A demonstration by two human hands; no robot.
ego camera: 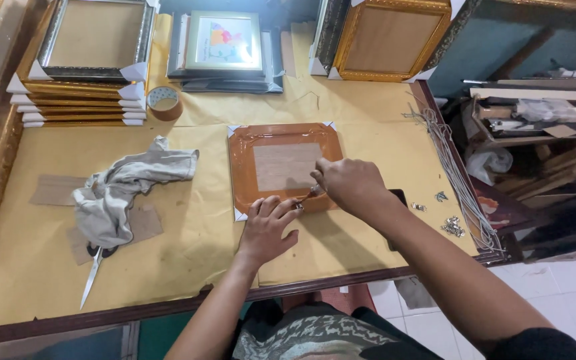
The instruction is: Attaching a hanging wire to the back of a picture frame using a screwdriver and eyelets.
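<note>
— Nearest the lens, what do you see?
— Both forearms reaching in from six o'clock. The left hand [266, 229] lies flat, fingers spread, on the near edge of an orange-brown picture frame [283, 167] lying face down at the table's centre. The right hand [349, 186] is closed around a thin tool [308, 196], its tip at the frame's lower edge just beside the left fingertips.
— Anything held inside that frame?
— A pale backing board fills its opening; white corner protectors show at three corners.
— And other stores of things?
— At eleven o'clock a stack of gilt frames [81, 73]; at twelve a small framed print [224, 41] on darker frames; at one o'clock a gold frame [389, 39]. A tape roll [164, 102] sits beside the stack.
— Edges and free room?
— The table [28, 267] has open paper-covered surface toward seven o'clock. A grey rag [124, 193] lies at nine o'clock with scissors [93, 270] below it. Cords [458, 177] and small metal hangers [452, 227] crowd the three o'clock edge.
</note>
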